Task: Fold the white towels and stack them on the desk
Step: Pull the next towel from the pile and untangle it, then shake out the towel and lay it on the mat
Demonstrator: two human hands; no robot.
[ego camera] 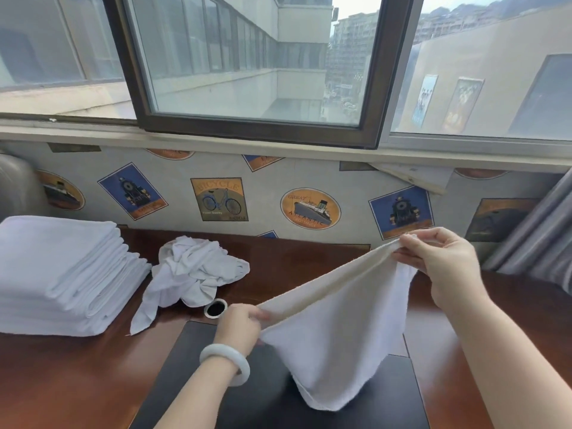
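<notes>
Left hand [240, 323]: held low over the desk, fingers curled round one upper corner of a white towel [337, 329]. A pale bangle [224, 362] is worn on its wrist.

Right hand [439, 258]: raised higher and farther back, the opposite upper corner pinched between thumb and fingertips.

White towel: stretched between the two hands, its top edge sloping upward from left to right. The cloth hangs below both hands, and its lowest fold is seen over a dark inset panel [192, 366] of the desk [77, 382]; contact with the panel cannot be told.

Cable hole [215, 308]: a round metal-rimmed opening, set in the desk just beyond the left hand.

Crumpled towels [192, 270]: an unfolded white heap, laid on the desk behind the cable hole, to the left of the held towel.

Folded stack [55, 274]: white towels piled flat at the far left of the desk, just beside the crumpled heap.

Wall [309, 181]: papered with bicycle, ship and locomotive prints, below a window [247, 72].

Curtain [541, 243]: grey, hung at the right edge.
</notes>
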